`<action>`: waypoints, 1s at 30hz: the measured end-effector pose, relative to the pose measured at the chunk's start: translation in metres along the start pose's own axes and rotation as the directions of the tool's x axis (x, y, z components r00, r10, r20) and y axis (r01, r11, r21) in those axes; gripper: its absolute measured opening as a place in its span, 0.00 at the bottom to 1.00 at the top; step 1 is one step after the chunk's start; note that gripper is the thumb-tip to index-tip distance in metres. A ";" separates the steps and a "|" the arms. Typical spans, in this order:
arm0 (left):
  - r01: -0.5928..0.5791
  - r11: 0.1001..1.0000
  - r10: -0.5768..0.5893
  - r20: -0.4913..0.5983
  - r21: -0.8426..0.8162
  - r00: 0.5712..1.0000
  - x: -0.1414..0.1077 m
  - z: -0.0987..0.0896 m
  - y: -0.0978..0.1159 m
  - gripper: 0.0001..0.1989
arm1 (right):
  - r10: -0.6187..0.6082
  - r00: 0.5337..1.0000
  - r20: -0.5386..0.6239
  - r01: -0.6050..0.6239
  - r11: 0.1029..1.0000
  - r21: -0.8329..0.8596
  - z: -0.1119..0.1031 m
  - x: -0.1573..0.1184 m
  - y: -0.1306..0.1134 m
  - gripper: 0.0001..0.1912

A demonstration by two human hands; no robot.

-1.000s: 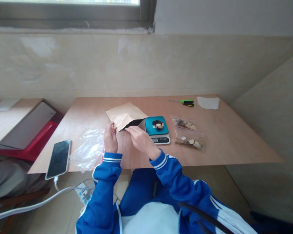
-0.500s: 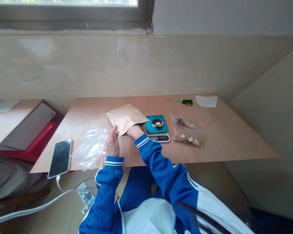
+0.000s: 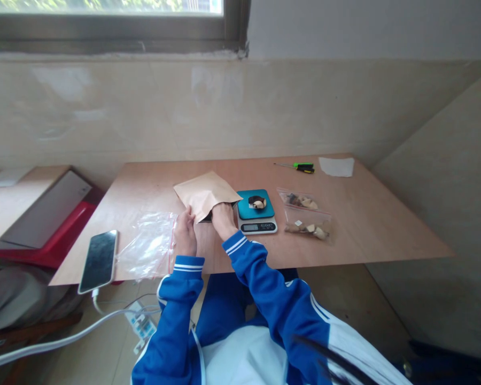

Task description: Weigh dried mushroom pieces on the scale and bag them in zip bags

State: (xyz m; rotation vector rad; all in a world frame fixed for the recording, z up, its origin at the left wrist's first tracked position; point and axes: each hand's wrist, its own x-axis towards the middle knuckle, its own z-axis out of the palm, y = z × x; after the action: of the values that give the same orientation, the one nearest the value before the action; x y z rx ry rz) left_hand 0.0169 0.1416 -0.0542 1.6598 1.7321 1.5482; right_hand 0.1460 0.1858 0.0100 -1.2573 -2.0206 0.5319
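Observation:
A brown paper bag (image 3: 207, 192) lies on its side on the table, its mouth facing right and toward me. My left hand (image 3: 185, 232) pinches the near edge of that mouth. Inside the opening is my right hand (image 3: 223, 218); its fingers are hidden in the bag. Just right of it stands a kitchen scale (image 3: 258, 227) with a teal top. Several dark and pale dried pieces (image 3: 257, 202) rest on the scale. Two zip bags, a far one (image 3: 302, 201) and a near one (image 3: 309, 227), hold more dried pieces right of the scale.
Clear empty plastic bags (image 3: 148, 243) lie left of my left hand. A phone (image 3: 99, 261) with a plugged-in cable overhangs the table's front left edge. Toward the back right are a green-and-black screwdriver (image 3: 303, 167) and a white paper piece (image 3: 336, 167). A power strip (image 3: 141, 322) is below.
My right hand has drawn slightly back and right, with more of it showing at the bag's mouth. The left hand keeps its hold on the paper bag.

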 end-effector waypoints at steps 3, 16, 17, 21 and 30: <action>0.005 1.000 -0.005 -0.009 0.004 1.000 0.010 0.000 0.000 0.05 | 0.102 0.995 -0.013 -0.103 0.984 -0.146 -0.001 -0.018 0.002 0.18; 0.171 0.974 -0.187 0.101 0.151 0.977 0.036 0.031 -0.022 0.05 | 0.110 0.890 -0.442 -0.132 0.991 -0.018 -0.039 -0.100 0.072 0.12; 0.189 0.965 -0.210 0.107 0.181 0.972 0.036 0.033 -0.023 0.05 | 0.118 0.892 -0.436 -0.149 0.988 -0.036 -0.035 -0.099 0.081 0.13; 0.241 0.925 -0.283 0.109 0.293 0.953 0.043 0.029 -0.024 0.05 | 0.119 0.902 -0.415 -0.187 0.974 -0.129 -0.022 -0.092 0.098 0.16; 0.130 0.926 -0.209 0.193 0.355 0.959 0.037 0.004 -0.006 0.22 | 0.130 0.879 -0.458 -0.218 0.965 -0.144 -0.038 -0.103 0.090 0.20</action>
State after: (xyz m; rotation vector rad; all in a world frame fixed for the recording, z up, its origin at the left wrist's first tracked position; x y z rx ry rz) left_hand 0.0062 0.1766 -0.0440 1.7025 2.0365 0.9789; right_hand 0.2592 0.1335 -0.0577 -1.5293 -1.6055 0.1072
